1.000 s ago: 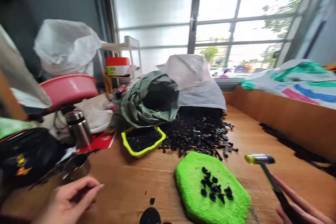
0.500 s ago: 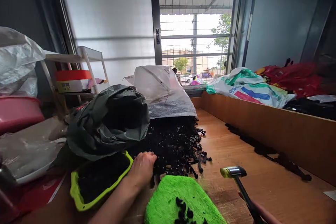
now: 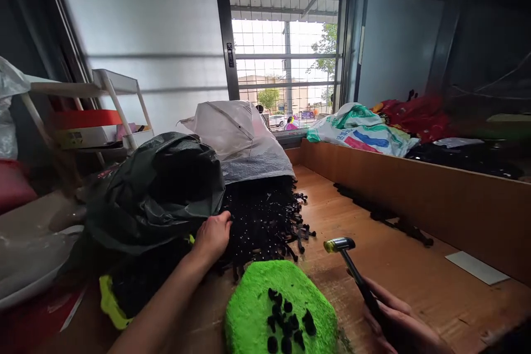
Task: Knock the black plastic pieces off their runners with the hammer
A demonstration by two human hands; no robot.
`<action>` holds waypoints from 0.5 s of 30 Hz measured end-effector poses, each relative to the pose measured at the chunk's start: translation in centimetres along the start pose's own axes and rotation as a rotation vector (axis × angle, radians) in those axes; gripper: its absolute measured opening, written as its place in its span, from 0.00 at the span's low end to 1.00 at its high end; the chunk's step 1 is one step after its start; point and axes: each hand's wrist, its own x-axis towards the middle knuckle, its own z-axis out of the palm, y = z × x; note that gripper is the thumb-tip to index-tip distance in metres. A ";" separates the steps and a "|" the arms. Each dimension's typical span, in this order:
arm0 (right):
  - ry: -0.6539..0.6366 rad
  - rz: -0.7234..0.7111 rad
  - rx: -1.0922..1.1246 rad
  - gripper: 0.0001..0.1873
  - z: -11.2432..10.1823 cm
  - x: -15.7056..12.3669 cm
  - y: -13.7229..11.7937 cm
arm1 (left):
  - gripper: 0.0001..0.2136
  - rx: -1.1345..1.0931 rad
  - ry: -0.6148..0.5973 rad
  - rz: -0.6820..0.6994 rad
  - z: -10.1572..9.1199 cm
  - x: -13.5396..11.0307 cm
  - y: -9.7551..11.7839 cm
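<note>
My left hand reaches to the near edge of a heap of small black pieces, just beside a dark plastic bag. Its fingers are curled and their tips are hidden, so what they hold cannot be made out. In my right hand is a small mallet with a yellow face, a metal middle and a black handle, held over the wooden table. Between both hands lies a green fuzzy pad with several small black pieces on top.
A yellow-green rimmed tray of black material sits under my left forearm. A whitish sack covers the heap's far end. Along the right runs a wooden board, with a flat white card near it. Plastic bags lie beyond.
My left hand has moved forward along the heap to the dark bag's edge. The view has swung right, bringing more of my right hand and the pad into sight.
</note>
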 end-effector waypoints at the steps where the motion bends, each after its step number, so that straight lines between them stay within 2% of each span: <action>1: -0.008 -0.006 -0.013 0.25 0.2 -0.1 -0.1 | 0.08 -0.010 0.044 -0.002 -0.4 -0.1 0.2; 4: -0.033 -0.020 -0.036 0.26 0.4 -0.2 -0.3 | 0.13 -0.085 0.250 -0.008 -1.9 -0.3 0.2; 6: -0.048 -0.021 -0.046 0.25 0.3 -0.1 -0.4 | 0.11 -0.196 0.278 0.025 -2.7 -0.6 -0.1; 8: -0.053 -0.013 -0.057 0.25 0.1 0.1 -0.4 | 0.10 -0.293 0.183 0.088 -2.9 -1.3 -0.4; 10: -0.056 -0.007 -0.065 0.26 -0.2 0.3 -0.3 | 0.10 -0.318 0.016 0.155 -2.4 -2.5 -0.3; 12: -0.056 -0.008 -0.077 0.30 -0.4 0.6 -0.2 | 0.08 -0.312 -0.119 0.222 -1.4 -3.8 -0.1; 15: -0.039 -0.023 -0.102 0.35 -0.7 0.9 0.0 | 0.12 -0.241 -0.278 0.277 0.5 -5.8 0.3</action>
